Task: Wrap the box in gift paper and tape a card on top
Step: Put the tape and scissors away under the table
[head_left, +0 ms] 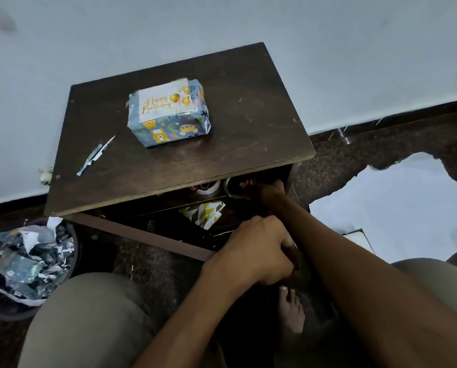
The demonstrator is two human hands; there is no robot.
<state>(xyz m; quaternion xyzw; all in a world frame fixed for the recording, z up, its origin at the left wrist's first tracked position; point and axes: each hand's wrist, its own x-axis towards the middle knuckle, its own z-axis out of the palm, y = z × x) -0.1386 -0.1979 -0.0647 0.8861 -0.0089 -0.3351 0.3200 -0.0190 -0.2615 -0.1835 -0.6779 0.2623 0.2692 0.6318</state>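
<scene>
Wrapped box [169, 116] sits on counter [248, 102], card [163, 102] on top — task looks finished. Right hand [271, 191] reaches into shelf near tape rolls [209, 188], grip state unclear; left hand [259, 251] curled — contents hidden.

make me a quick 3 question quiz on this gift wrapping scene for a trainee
1. True or false: the birthday card already lies on top of the wrapped box.
2. Where is the right hand reaching?
A. into the bin of paper scraps
B. onto the box
C. under the table top, by the tape rolls
3. Fill in: a loose strip of gift paper lies on the table to the ____ of the box in the picture.

Key
1. True
2. C; whether it grips anything there cannot be told. The left hand is curled at the open front's lower edge.
3. left
</scene>
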